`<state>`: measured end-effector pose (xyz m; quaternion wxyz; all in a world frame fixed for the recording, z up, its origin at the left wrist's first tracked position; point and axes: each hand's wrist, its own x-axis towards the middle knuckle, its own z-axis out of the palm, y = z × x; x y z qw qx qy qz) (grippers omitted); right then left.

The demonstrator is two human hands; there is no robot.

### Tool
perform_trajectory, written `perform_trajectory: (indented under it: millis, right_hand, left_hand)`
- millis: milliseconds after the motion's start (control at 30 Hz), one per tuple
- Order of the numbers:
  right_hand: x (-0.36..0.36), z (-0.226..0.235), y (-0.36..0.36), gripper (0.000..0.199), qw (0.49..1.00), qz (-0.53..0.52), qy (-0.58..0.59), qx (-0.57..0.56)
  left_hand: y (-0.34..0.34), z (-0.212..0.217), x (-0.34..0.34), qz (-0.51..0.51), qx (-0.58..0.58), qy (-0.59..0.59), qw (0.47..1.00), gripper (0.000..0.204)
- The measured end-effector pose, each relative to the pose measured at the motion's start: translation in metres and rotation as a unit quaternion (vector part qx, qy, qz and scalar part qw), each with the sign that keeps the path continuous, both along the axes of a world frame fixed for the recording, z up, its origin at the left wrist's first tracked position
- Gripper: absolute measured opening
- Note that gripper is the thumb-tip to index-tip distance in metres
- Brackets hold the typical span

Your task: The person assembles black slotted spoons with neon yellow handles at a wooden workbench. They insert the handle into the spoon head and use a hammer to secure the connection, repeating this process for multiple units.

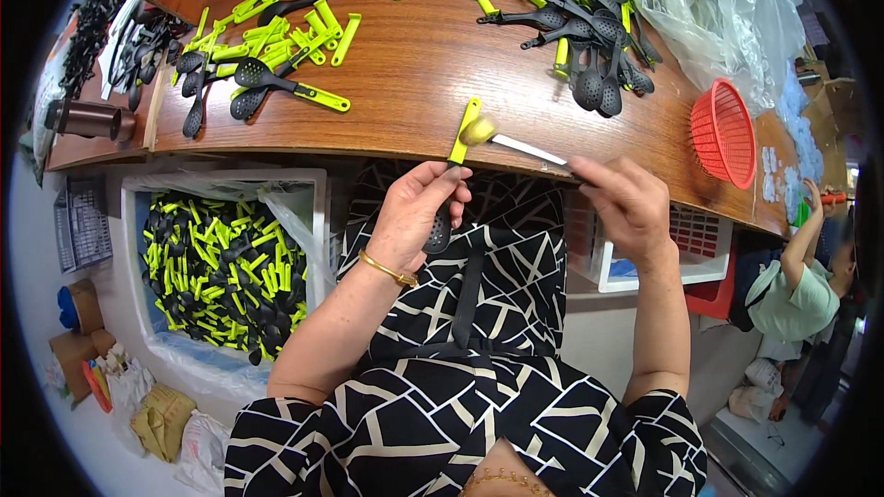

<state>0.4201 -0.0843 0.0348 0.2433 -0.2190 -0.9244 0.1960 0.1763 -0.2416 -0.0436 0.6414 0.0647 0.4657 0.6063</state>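
My left hand point(414, 216) is closed round a small black slotted spoon point(439, 232) at the table's front edge. Its bowl with holes points down toward my lap, and its lime-green handle sleeve point(468, 127) points up over the wood. In my right hand point(628, 207) is a hammer point(529, 149) with a silver shaft and a blurred yellowish head. That head overlaps the green sleeve in the picture; whether they touch I cannot tell. Left of my hands lie loose green handle sleeves point(346, 40) and black slotted spoons, one with a green sleeve on its handle point(322, 97).
Black slotted spoons point(589, 87) pile up at the back right, beside clear plastic bags point(727, 18) and a red basket point(723, 133). A white-rimmed bin point(318, 230) full of green-handled spoons stands below the table at left. Another person point(796, 290) is at the far right.
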Motion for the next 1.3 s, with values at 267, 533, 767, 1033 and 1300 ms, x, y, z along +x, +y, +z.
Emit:
perform_trajectory:
  millis: [267,533,767,1033,1300]
  right_hand:
    - [0.004,-0.023,0.009,0.045,0.998,0.004,-0.046,-0.050]
    - [-0.004,-0.017,0.006,0.045,0.993,0.010,0.085,-0.082]
    - [-0.011,-0.003,0.008,0.046,0.997,0.054,-0.044,-0.014]
    - [-0.010,-0.015,0.007,0.046,0.997,0.032,-0.064,-0.038]
    - [0.030,-0.056,0.058,0.043,0.913,-0.196,0.138,-0.329]
  left_hand:
    - [-0.009,-0.017,-0.010,0.005,0.055,-0.324,0.945,0.029]
    - [-0.012,-0.009,-0.003,0.058,0.002,-0.051,0.997,0.012]
    - [-0.006,-0.007,-0.001,0.045,0.013,0.064,0.997,0.015]
    - [-0.003,-0.007,0.000,0.042,0.015,0.089,0.995,0.015]
    - [-0.028,-0.017,-0.014,0.001,0.009,0.223,0.975,0.028]
